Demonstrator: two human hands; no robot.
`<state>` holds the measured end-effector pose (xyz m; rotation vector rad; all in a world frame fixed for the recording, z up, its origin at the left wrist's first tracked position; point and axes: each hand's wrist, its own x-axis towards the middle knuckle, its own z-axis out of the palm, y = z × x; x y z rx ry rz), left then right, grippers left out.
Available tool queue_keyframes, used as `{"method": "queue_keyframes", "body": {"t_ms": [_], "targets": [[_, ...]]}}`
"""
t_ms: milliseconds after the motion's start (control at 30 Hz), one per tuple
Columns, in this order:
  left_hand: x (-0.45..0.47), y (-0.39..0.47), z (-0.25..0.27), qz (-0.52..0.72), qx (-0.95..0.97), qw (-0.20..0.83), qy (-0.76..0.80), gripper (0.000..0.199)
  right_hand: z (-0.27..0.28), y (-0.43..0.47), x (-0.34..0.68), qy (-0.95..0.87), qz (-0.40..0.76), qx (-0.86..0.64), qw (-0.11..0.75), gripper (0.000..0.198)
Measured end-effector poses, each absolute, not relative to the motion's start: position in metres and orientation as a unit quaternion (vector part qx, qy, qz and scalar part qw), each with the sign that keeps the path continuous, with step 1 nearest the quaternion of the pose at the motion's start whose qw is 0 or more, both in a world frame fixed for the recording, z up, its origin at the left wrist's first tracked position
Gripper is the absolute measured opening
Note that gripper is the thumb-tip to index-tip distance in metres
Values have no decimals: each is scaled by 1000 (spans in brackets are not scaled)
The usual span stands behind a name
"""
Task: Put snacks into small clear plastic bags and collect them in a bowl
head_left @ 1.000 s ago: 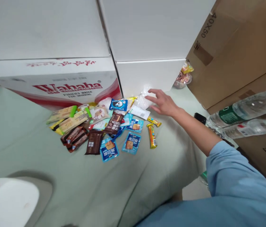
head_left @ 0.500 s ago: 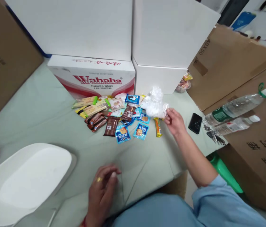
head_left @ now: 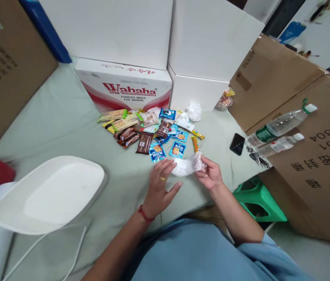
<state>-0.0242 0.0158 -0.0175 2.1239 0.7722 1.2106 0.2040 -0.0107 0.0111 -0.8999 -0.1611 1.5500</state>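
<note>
A crumpled clear plastic bag [head_left: 183,167] is pinched at its right end by my right hand [head_left: 211,172], near the front of the table. At its left end is my left hand [head_left: 160,183], thumb spread from the fingers; the fingertips reach the bag's edge, and whether they touch it I cannot tell. Just beyond lie wrapped snacks: blue biscuit packets [head_left: 177,150], a dark brown packet [head_left: 144,143] and a yellow stick packet [head_left: 195,143]. A second crumpled clear bag [head_left: 194,111] rests behind the pile, by the white box.
A Wahaha carton [head_left: 129,91] and white boxes [head_left: 200,89] stand behind the snacks. To the left is a white scale tray [head_left: 53,191]. At right are a black phone [head_left: 237,144], keys [head_left: 259,160], water bottles [head_left: 282,127], a green stool [head_left: 260,201] and cardboard boxes [head_left: 305,164].
My right hand has brought a plastic bag from the back of the pile toward me. My left hand has moved forward and right, its fingers now spread beside the bag.
</note>
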Motion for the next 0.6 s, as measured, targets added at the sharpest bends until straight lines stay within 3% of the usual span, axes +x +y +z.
{"method": "queue_keyframes", "body": {"t_ms": [167, 367, 467, 600], "targets": [[-21, 30, -32, 396, 785, 387, 278, 17, 11, -9, 206, -68, 677, -396, 617, 22], [-28, 32, -34, 423, 720, 453, 312, 18, 6, -1, 211, -89, 661, -401, 628, 22], [-23, 31, -30, 444, 726, 420, 315, 35, 3, 2, 207, -87, 675, -407, 609, 22], [-10, 37, -35, 420, 680, 489, 348, 17, 9, 11, 196, -106, 687, -407, 593, 22]]}}
